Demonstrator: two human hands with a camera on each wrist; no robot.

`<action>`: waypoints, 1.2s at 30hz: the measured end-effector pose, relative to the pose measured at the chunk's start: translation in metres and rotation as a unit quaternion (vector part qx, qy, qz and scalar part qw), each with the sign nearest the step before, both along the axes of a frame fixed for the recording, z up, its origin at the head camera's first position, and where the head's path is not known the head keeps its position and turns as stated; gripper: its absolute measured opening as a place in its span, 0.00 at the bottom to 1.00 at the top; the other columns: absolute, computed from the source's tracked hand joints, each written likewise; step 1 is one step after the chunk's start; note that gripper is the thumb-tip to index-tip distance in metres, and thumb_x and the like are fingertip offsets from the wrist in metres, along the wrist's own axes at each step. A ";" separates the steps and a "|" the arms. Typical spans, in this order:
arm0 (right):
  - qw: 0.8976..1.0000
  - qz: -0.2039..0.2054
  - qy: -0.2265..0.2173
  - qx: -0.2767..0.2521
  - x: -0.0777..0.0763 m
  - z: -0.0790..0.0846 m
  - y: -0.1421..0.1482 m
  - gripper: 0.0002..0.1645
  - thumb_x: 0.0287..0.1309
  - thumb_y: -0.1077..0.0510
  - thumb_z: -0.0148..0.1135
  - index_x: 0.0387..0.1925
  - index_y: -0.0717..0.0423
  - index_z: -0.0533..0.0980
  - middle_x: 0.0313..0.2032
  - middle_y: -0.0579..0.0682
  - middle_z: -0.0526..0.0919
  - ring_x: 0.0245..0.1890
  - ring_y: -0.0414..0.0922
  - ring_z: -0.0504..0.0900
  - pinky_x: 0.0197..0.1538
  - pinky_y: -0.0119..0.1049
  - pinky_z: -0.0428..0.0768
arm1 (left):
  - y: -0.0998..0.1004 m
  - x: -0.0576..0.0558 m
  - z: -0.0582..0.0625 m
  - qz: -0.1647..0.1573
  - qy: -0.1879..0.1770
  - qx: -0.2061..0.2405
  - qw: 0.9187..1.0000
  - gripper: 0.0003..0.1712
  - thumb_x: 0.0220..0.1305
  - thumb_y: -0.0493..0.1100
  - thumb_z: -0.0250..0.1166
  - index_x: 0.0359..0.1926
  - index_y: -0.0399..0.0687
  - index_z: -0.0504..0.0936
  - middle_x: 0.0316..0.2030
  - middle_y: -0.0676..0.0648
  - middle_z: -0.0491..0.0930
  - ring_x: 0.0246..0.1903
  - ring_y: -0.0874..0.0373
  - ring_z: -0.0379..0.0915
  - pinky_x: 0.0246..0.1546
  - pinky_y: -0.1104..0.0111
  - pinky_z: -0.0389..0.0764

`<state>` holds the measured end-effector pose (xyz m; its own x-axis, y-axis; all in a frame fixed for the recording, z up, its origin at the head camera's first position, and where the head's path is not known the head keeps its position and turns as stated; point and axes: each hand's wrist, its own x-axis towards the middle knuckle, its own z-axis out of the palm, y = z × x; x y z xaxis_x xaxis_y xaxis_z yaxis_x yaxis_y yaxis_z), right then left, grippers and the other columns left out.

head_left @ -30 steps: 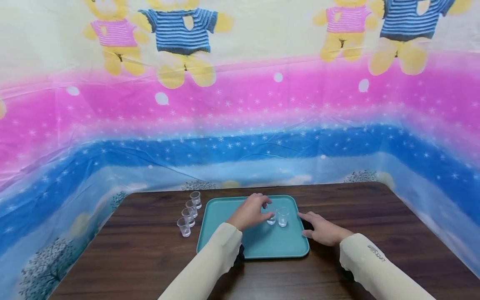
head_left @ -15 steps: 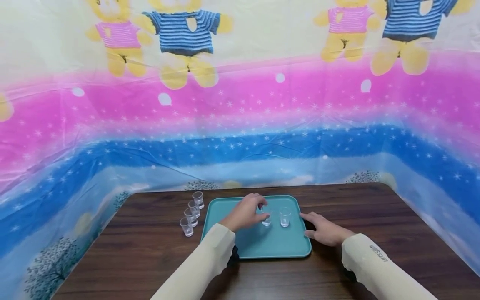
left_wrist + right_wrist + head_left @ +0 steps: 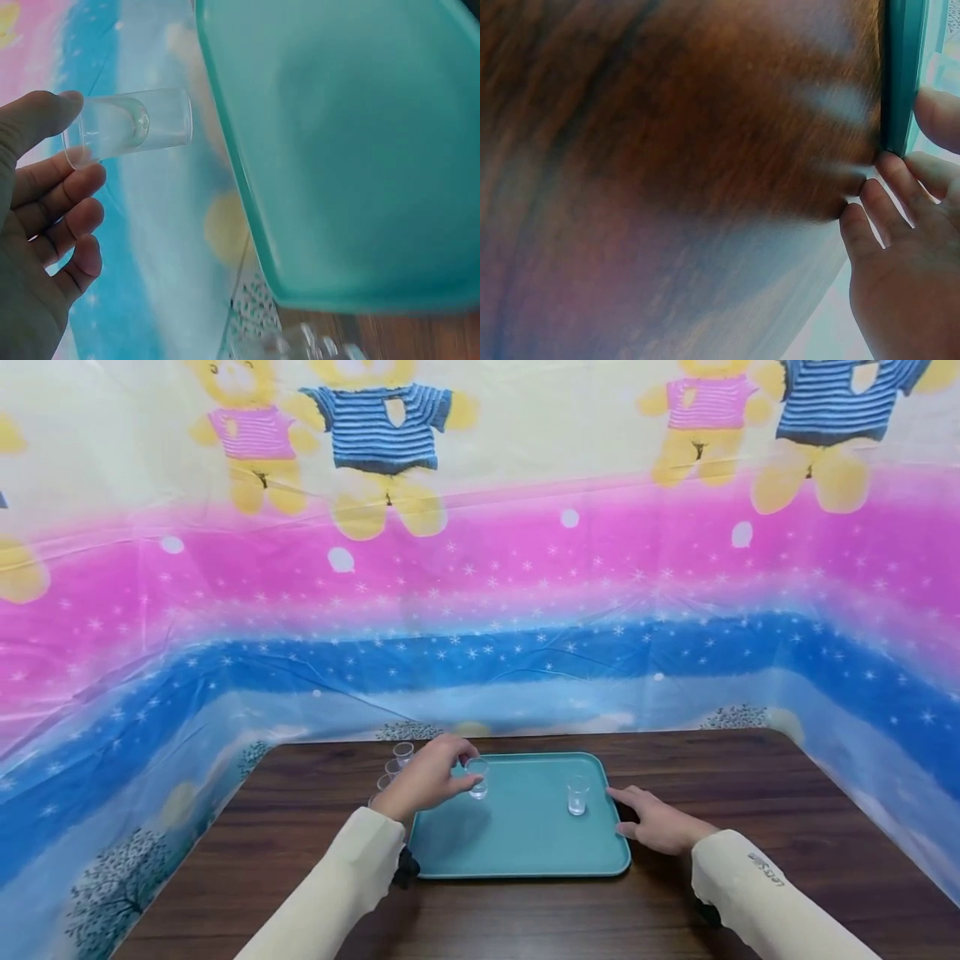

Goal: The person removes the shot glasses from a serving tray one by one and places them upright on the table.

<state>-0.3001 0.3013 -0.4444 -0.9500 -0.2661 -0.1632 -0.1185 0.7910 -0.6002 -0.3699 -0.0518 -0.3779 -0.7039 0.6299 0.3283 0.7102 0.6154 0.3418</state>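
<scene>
My left hand (image 3: 426,777) pinches a small clear shot glass (image 3: 477,781) near its rim, over the left part of the teal tray (image 3: 525,853). In the left wrist view the thumb and index finger (image 3: 52,176) hold the glass (image 3: 135,124) at its rim, the other fingers loosely bent. Another shot glass (image 3: 577,796) stands upright on the tray's right side. Beside the tray's right edge, my right hand (image 3: 663,824) rests with extended fingers. In the right wrist view its fingertips (image 3: 889,161) touch the tray's side (image 3: 901,82).
Several more shot glasses (image 3: 403,753) stand in a row left of the tray, partly hidden behind the left hand. The tray lies on a dark wooden table (image 3: 750,777). A printed cloth (image 3: 495,610) with bears hangs around the table's back and sides.
My left hand has moved left across the tray with the shot glass, away from the other glass on it. It now overlaps the row at left. The right hand stays at the tray's edge.
</scene>
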 end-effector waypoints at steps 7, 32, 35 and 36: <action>1.000 0.005 0.002 0.003 0.000 0.000 0.000 0.37 0.67 0.57 0.54 0.72 0.58 0.52 0.69 0.72 0.43 0.67 0.68 0.45 0.59 0.66 0.54 | -0.030 0.009 0.001 0.024 0.006 -0.010 1.000 0.15 0.59 0.47 0.68 0.45 0.46 0.80 0.36 0.50 0.75 0.35 0.62 0.67 0.34 0.65 0.72; 1.000 0.012 0.010 0.001 0.000 0.002 0.000 0.37 0.67 0.57 0.54 0.71 0.60 0.52 0.68 0.71 0.47 0.66 0.68 0.48 0.59 0.65 0.55 | -0.133 0.046 -0.032 0.166 -0.046 -0.001 0.985 0.13 0.53 0.43 0.72 0.38 0.44 0.82 0.29 0.52 0.76 0.29 0.59 0.71 0.29 0.64 0.71; 1.000 0.015 0.010 0.002 0.000 0.002 -0.001 0.37 0.67 0.57 0.54 0.71 0.61 0.52 0.68 0.72 0.47 0.66 0.69 0.47 0.59 0.66 0.55 | -0.131 0.043 -0.036 0.169 -0.041 0.001 0.985 0.13 0.53 0.43 0.72 0.37 0.42 0.82 0.29 0.51 0.77 0.28 0.61 0.70 0.28 0.65 0.72; 1.000 0.014 0.010 0.002 0.000 0.002 -0.002 0.37 0.67 0.57 0.54 0.71 0.61 0.52 0.68 0.72 0.46 0.66 0.68 0.47 0.59 0.65 0.55 | -0.130 0.043 -0.037 0.172 -0.039 0.001 0.984 0.13 0.52 0.43 0.73 0.37 0.41 0.82 0.29 0.51 0.77 0.27 0.61 0.70 0.28 0.65 0.72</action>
<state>-0.2996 0.2996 -0.4419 -0.9451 -0.2927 -0.1455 -0.1530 0.7894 -0.5945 -0.3271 -0.1822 -0.4147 -0.8984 0.3500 0.2654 0.4319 0.8137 0.3891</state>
